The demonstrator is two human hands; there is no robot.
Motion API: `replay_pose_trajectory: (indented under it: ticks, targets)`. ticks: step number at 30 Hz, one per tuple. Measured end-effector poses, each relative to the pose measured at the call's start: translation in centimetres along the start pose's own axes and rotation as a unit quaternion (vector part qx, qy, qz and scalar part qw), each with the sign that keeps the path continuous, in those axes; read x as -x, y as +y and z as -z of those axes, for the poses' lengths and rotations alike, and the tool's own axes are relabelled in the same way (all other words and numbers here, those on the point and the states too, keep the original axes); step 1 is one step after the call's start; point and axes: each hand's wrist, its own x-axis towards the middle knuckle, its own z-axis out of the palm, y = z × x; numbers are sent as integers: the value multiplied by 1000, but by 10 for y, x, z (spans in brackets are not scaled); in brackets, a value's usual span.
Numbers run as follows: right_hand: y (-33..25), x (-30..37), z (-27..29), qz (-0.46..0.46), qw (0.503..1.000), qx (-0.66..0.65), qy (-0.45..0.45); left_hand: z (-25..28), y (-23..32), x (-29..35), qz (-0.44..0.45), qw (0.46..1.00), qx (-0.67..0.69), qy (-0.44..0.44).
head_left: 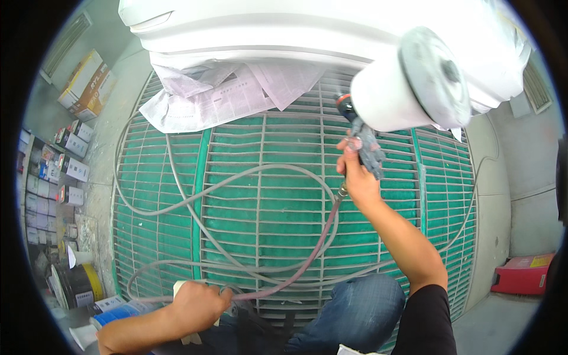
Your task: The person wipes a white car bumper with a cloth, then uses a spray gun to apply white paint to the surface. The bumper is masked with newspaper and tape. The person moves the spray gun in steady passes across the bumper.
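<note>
My right hand is closed round the handle of a paint spray gun. A large white cup with a round, paint-smeared lid sits tilted on the gun, whose nozzle points up toward a white car body panel. Faint mist hangs near the nozzle. From the handle's base an air hose, reddish near the gun, curves down to my left hand, low in the view, with its fingers curled round it. Something cream-coloured shows beside that hand. Newspaper sheets hang beneath the panel.
Grey hose loops cross the metal floor grating, which has green material under it. Along the left wall stand paint cans, a black drum and a cardboard box. A red case lies on the right. My bent knee is close below.
</note>
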Motion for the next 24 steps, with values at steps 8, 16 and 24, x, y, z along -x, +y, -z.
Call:
replay_pose_trajectory:
  ticks: [8, 16, 24]
  targets:
    - [5, 0, 133, -9, 1000, 4, -5, 38, 71, -75, -11, 997, -29, -76]
    - [-3, -11, 254, 7, 999, 2, 42, 59, 140, -147, -13, 997, -46, -52]
    - [-2, -31, 348, 44, 991, -30, 125, 84, 194, -207, -30, 997, -36, -56]
